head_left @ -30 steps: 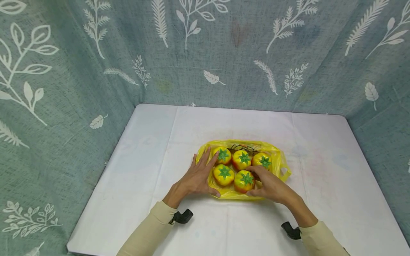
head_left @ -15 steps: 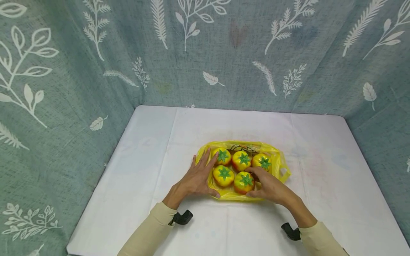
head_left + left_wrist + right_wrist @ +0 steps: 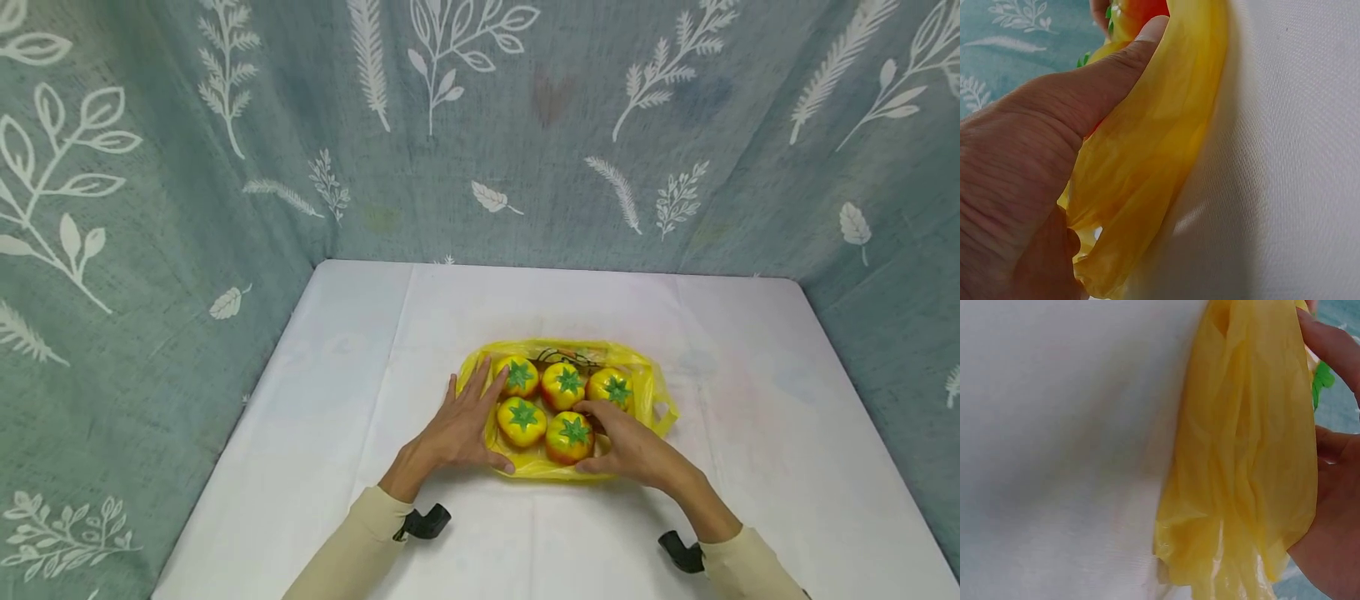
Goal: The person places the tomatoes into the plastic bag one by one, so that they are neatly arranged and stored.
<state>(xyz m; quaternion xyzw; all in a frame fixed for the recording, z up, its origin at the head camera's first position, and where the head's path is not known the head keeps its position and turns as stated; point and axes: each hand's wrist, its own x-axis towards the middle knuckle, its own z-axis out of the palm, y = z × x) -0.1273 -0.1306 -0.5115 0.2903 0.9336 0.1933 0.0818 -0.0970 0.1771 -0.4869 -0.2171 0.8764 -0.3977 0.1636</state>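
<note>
A yellow plastic bag (image 3: 555, 473) lies spread on the table, with several yellow-and-red tomatoes, green star-shaped tops facing up, inside it. My right hand (image 3: 637, 446) reaches into the bag and holds the front right tomato (image 3: 569, 438), thumb at its near side and fingers behind it. At the bag's left end, my left hand (image 3: 461, 429) rests with fingers spread and straight, beside the front left tomato (image 3: 522, 422). In the left wrist view its thumb (image 3: 1122, 62) lies along the inside of the bag's wall. Creased yellow plastic (image 3: 1247, 437) hides most of the right hand's work in the right wrist view.
The white-covered table (image 3: 360, 350) has a curtain with a leaf pattern (image 3: 555, 208) behind it and at both sides. Toward the right, the bag's handle (image 3: 663, 412) lies loose. A black wrist mount (image 3: 427, 522) sits under each forearm.
The whole head view has shifted slightly downward in the frame. Both hands, the bag and the tomatoes keep their places relative to each other.
</note>
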